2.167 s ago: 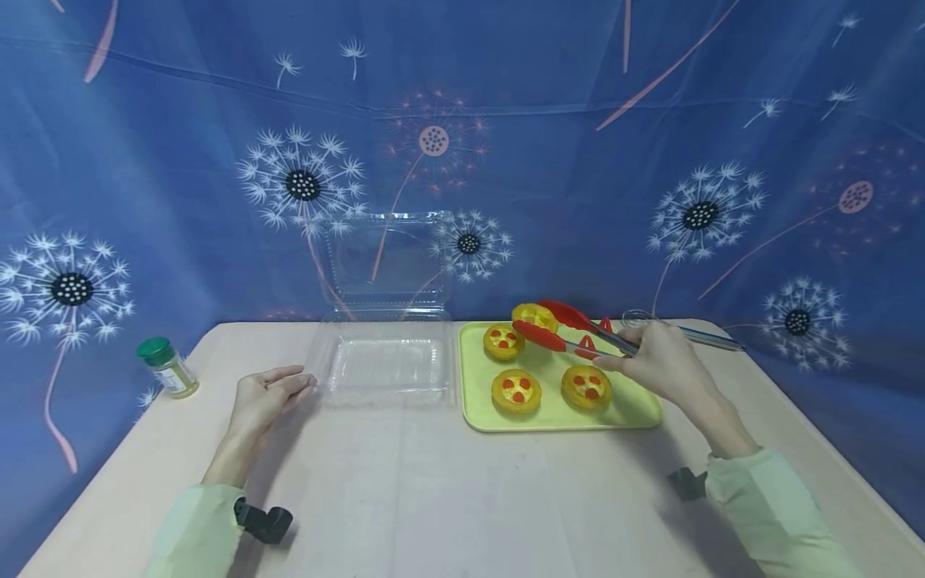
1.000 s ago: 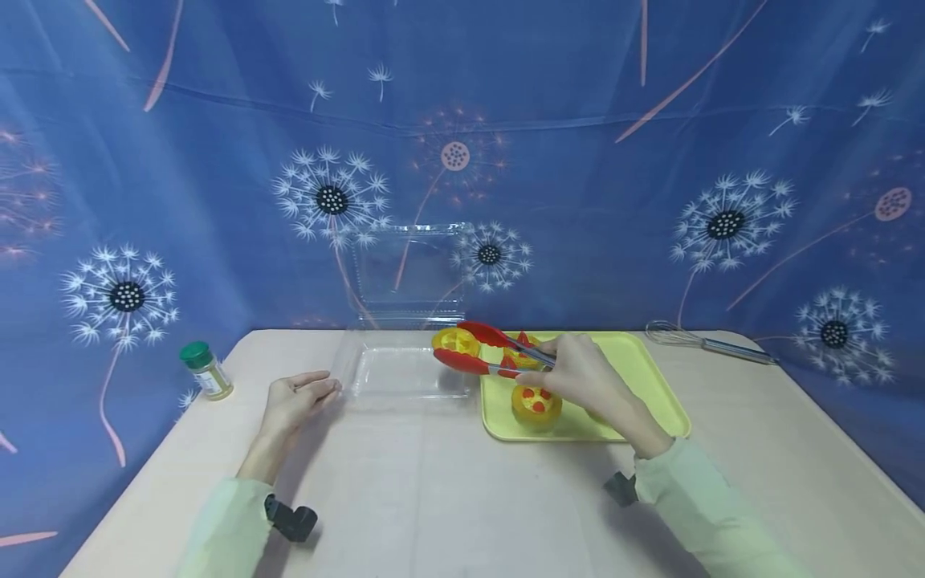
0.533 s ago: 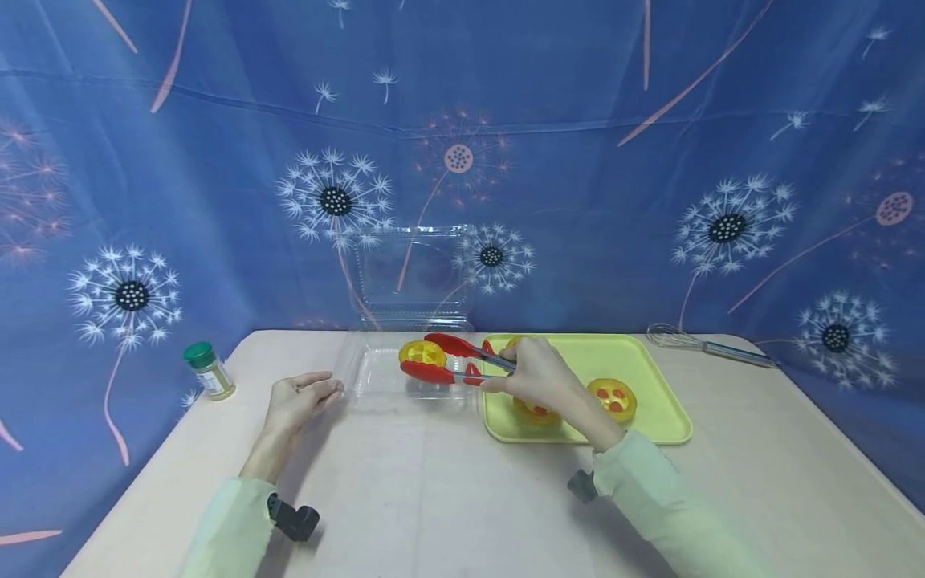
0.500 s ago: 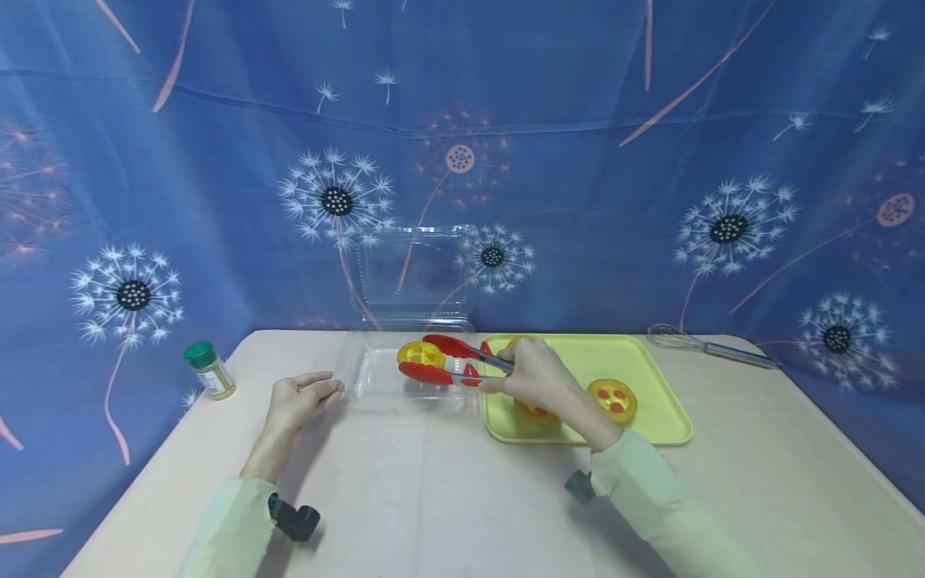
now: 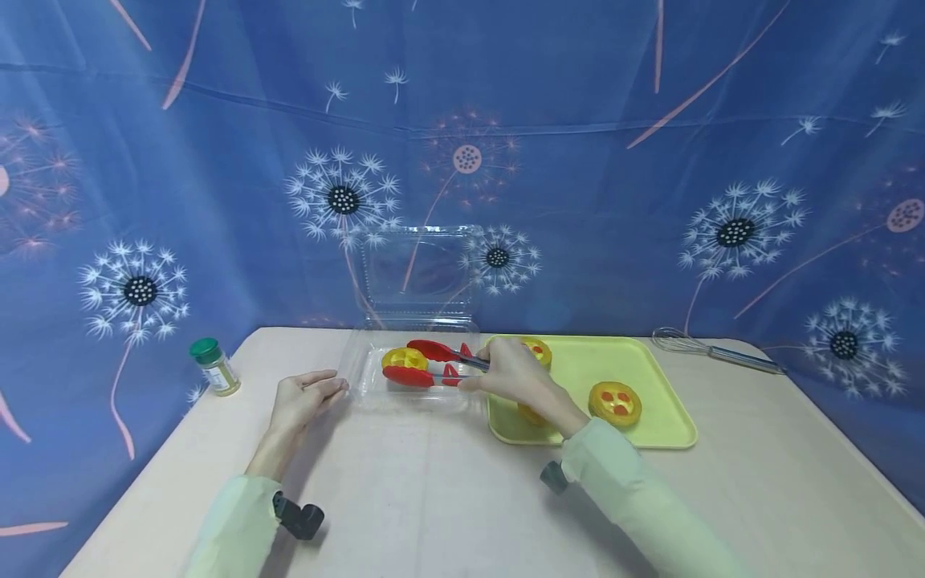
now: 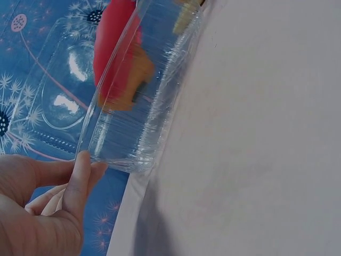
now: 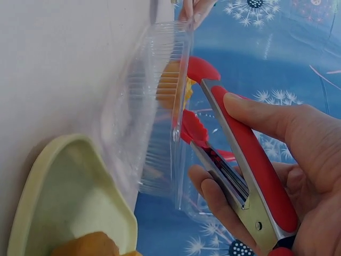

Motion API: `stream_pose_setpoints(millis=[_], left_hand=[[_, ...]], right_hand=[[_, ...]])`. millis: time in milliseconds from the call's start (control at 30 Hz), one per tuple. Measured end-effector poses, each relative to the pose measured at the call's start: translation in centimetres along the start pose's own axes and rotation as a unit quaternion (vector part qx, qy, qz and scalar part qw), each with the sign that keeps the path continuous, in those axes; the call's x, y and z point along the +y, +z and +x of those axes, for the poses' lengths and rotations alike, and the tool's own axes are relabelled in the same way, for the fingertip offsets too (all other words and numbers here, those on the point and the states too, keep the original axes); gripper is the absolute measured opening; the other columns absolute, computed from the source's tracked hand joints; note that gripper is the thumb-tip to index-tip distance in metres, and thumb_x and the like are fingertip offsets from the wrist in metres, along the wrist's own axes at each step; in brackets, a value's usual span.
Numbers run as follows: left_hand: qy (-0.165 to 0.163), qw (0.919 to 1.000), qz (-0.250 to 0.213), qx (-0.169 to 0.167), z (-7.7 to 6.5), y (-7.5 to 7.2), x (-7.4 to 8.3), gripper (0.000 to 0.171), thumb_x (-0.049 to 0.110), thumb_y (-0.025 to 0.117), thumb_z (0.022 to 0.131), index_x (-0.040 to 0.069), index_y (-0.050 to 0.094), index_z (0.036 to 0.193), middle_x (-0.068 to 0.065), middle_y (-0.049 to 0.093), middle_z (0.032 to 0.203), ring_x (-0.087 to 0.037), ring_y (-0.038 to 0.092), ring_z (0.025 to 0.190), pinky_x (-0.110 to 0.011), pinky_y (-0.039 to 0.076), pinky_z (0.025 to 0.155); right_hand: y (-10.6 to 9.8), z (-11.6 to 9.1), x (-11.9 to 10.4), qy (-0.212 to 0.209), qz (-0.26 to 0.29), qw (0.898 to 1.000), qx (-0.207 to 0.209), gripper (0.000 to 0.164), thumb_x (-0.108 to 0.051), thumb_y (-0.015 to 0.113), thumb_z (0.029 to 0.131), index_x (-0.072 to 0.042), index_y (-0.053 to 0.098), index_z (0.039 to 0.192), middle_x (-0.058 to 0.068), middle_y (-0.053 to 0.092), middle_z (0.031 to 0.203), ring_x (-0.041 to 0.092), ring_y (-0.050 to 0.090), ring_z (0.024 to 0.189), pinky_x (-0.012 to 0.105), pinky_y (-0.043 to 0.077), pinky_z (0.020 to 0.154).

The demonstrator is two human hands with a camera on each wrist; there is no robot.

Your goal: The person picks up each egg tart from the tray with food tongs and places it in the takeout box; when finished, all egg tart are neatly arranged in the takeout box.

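Note:
My right hand [image 5: 516, 376] grips a pair of red-tipped metal tongs [image 5: 410, 377]. Held between the tong tips is a small yellow tart [image 5: 395, 358], low inside the base of a clear plastic clamshell container [image 5: 367, 389]. The container's lid [image 5: 419, 269] stands upright behind it. My left hand [image 5: 298, 405] pinches the container's left rim, seen closer as fingers [image 6: 79, 178] at a corner in the left wrist view. In the right wrist view, the tart [image 7: 169, 88] shows through the container wall. Whether it touches the bottom, I cannot tell.
A yellow tray [image 5: 588, 361] right of the container bears more tarts with red dots, such as one tart [image 5: 615, 403]; my right hand and arm partly cover others. A whisk [image 5: 715, 352] lies behind the tray. A green-capped jar [image 5: 215, 368] stands at far left.
My right hand has carried the tongs and tart leftward from above the tray, then down into the container. My left hand keeps its place at the rim. The head view has shifted slightly.

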State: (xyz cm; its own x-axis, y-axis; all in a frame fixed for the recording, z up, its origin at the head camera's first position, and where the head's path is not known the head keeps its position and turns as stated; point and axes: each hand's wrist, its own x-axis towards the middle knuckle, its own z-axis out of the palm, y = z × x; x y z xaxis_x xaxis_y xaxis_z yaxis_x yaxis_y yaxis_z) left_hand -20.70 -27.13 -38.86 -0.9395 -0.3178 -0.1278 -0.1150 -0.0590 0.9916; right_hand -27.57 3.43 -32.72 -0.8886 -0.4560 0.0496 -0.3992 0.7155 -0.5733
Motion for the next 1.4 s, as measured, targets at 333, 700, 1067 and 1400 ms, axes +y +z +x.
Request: stream_pose_setpoints(millis=[333, 700, 1067, 1400], left_hand=[[0.0, 0.9999, -0.013, 0.008, 0.5, 0.5, -0.1, 0.045, -0.004, 0.057, 0.094, -0.022, 0.042, 0.133, -0.006, 0.07, 0.089, -0.001, 0.066, 0.077, -0.014, 0.059, 0.079], [-0.002, 0.9999, -0.006, 0.009, 0.2, 0.5, 0.5, 0.044, -0.002, 0.057, 0.095, -0.02, 0.045, 0.133, -0.011, 0.07, 0.097, -0.001, 0.067, 0.08, -0.014, 0.059, 0.08], [-0.003, 0.9999, -0.008, 0.014, 0.1, 0.4, 0.6, 0.043, -0.003, 0.056, 0.095, -0.019, 0.045, 0.133, -0.016, 0.069, 0.104, -0.002, 0.066, 0.081, -0.016, 0.059, 0.082], [-0.003, 0.9997, -0.002, 0.024, 0.1, 0.3, 0.2, 0.041, -0.003, 0.055, 0.095, -0.02, 0.046, 0.132, -0.024, 0.067, 0.111, -0.005, 0.066, 0.082, -0.016, 0.059, 0.081]], right_hand=[[0.9, 1.4, -1.0, 0.023, 0.011, 0.999, -0.023, 0.034, -0.029, 0.088, 0.072, -0.008, 0.062, 0.063, -0.004, 0.032, 0.05, 0.011, 0.026, 0.044, 0.02, 0.016, 0.04], [1.4, 2.5, -1.9, 0.012, 0.01, 0.999, -0.045, 0.052, -0.027, 0.088, 0.073, -0.012, 0.042, 0.053, -0.004, 0.025, 0.049, 0.011, 0.023, 0.041, 0.02, 0.016, 0.037], [1.2, 3.7, -3.1, -0.037, -0.033, 0.996, -0.076, 0.06, -0.027, 0.087, 0.073, -0.015, 0.033, 0.051, -0.005, 0.018, 0.051, 0.009, 0.016, 0.044, 0.021, 0.011, 0.04], [1.5, 4.4, -2.9, -0.051, -0.03, 0.994, -0.091, 0.061, -0.031, 0.087, 0.073, -0.016, 0.032, 0.05, -0.007, 0.019, 0.05, 0.007, 0.015, 0.046, 0.02, 0.011, 0.041]])
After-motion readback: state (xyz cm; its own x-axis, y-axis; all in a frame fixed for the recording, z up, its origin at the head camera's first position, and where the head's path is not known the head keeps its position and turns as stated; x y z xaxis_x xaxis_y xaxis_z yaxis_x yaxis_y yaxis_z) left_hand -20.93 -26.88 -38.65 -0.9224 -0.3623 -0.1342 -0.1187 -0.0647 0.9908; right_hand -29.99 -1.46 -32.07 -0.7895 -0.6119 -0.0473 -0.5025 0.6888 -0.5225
